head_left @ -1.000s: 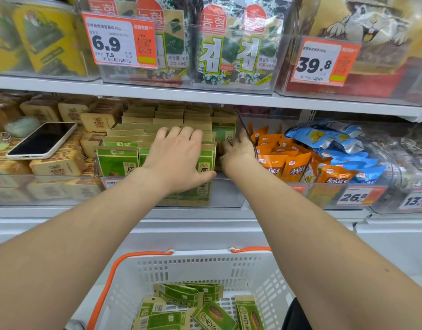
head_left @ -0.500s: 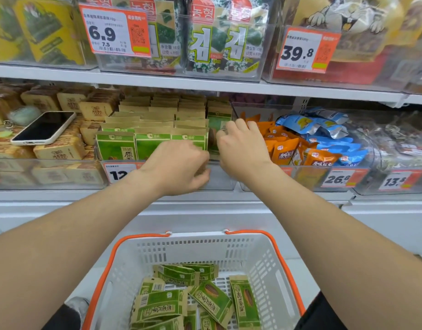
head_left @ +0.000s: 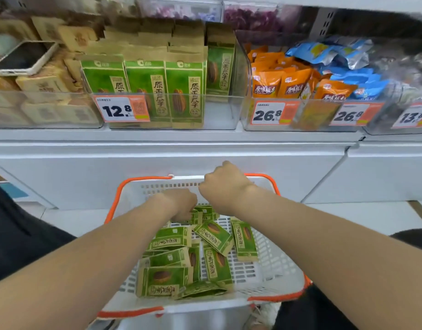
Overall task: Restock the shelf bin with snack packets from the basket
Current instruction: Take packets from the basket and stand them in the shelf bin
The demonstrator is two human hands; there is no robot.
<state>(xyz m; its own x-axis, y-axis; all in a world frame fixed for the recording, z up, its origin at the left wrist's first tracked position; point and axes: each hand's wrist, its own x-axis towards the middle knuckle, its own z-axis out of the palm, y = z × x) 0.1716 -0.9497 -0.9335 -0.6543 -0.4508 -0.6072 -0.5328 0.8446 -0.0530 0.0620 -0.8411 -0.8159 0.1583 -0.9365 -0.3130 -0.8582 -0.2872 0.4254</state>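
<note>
**A:** The snack packets (head_left: 212, 236) lie flat and loose in the basket (head_left: 288, 277), heaped from its near wall up to its far end. Their long axes go every way: one mid-basket slants across, and one by the right wall runs near to far.

**B:** And the hands?

**A:** The left hand (head_left: 179, 204) is low at the basket's far end, knuckles up, right on the farthest packets. Its fingers are hidden under the back of the hand, so I can't tell whether it grips one. The right hand (head_left: 223, 184) is higher, over the far rim, fingers curled in, nothing showing in it.

**B:** So the left is nearer?

**A:** I'd judge so. The heap lies below both hands and back toward the person. The left is touching it and the right is clear above.

**B:** Destination?

**A:** The shelf bin (head_left: 224, 115), up beyond the basket's far rim. The upright packets (head_left: 143, 79) fill its left side, with room at its right front.
</note>
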